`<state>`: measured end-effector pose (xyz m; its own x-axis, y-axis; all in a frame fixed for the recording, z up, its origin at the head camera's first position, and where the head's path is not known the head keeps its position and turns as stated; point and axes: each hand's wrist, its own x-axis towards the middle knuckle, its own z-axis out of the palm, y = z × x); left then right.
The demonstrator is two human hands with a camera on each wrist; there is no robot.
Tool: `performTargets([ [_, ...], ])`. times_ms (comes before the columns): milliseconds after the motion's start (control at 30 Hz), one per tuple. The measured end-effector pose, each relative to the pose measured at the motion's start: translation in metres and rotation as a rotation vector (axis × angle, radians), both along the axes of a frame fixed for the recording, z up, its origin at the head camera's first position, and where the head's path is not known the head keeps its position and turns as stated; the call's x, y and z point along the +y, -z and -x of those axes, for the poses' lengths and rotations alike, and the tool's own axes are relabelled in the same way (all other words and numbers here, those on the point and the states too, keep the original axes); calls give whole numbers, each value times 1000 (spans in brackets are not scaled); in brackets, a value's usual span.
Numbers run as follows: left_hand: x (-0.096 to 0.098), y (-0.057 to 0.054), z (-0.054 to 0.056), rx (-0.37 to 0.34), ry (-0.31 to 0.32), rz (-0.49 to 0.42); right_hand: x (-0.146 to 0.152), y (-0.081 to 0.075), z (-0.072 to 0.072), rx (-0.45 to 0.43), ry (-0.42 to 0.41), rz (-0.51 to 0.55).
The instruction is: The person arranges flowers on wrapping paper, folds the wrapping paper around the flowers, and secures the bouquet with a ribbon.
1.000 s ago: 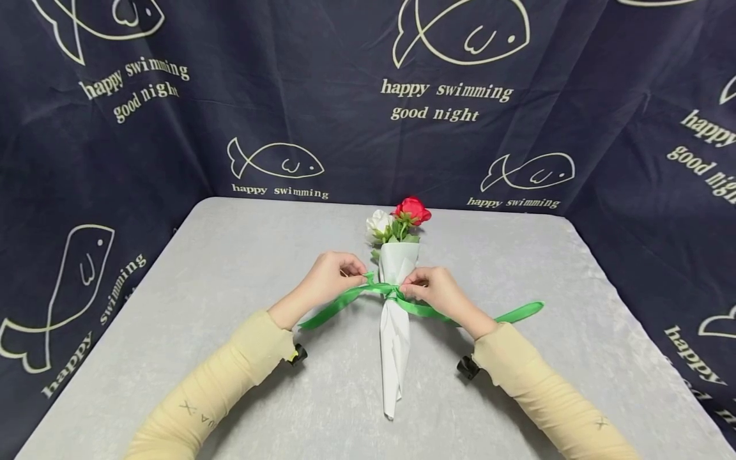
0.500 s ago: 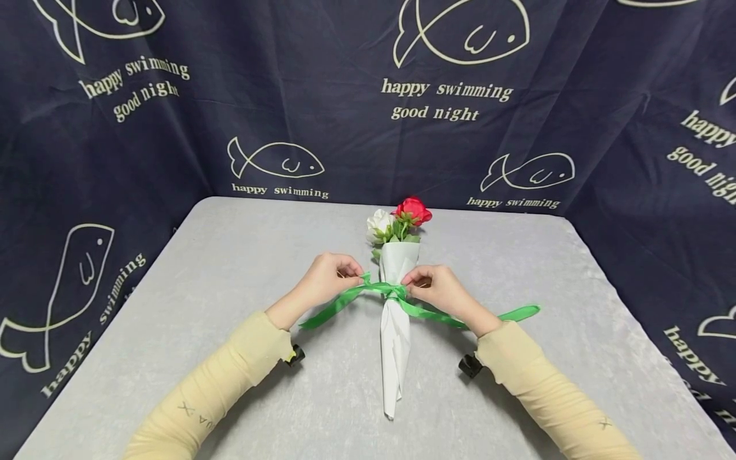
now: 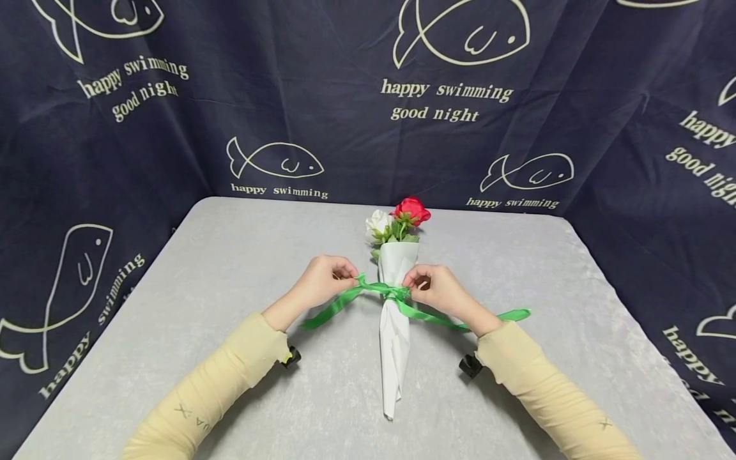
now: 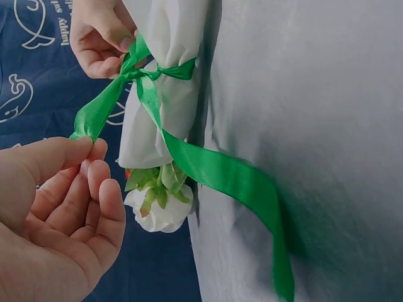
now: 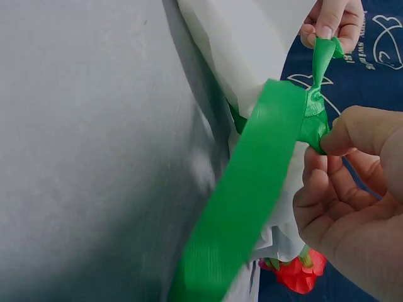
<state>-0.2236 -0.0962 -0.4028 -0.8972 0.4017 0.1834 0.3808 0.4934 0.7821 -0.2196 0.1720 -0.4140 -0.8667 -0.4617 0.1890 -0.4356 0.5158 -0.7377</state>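
A bouquet wrapped in white paper (image 3: 394,358) lies on the table, its narrow end toward me. A red rose (image 3: 411,211) and a white rose (image 3: 378,225) show at its far end. Green ribbon (image 4: 214,168) circles the paper at mid-length and is knotted in front. Left of the knot, my left hand (image 3: 326,280) pinches a folded loop of the ribbon between thumb and forefinger. Close to the knot on the other side, my right hand (image 3: 437,285) pinches another piece of the ribbon. Two loose tails trail outward, one left, one right passing under my right wrist.
The table (image 3: 241,236) has a pale grey cloth cover. Dark blue curtains (image 3: 356,128) printed with fish and words hang behind it and at both sides. A small black wrist camera (image 3: 292,356) sits under the left sleeve, another black camera (image 3: 470,365) under the right.
My left hand has shifted slightly left with its loop, and my right hand slightly right. The right tail's end has drawn in toward the bouquet. The bouquet stays nearly in place.
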Motion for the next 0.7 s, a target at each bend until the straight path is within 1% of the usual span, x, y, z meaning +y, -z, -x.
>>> performTargets([
  [67, -1, 1, 0, 4, -1, 4, 1, 0, -1, 21, -8, -26],
  [233, -3, 1, 0, 10, -6, 6, 2, 0, -2, 107, -31, -111],
  [500, -7, 3, -1, 11, -10, 21, 3, 0, -5, 217, -13, -207],
  [600, -8, 3, -1, 21, -4, 31, 3, 0, -6, 238, -13, -255],
  [700, -9, 3, -1, 34, -3, 38, 3, -1, -7, 233, -17, -289],
])
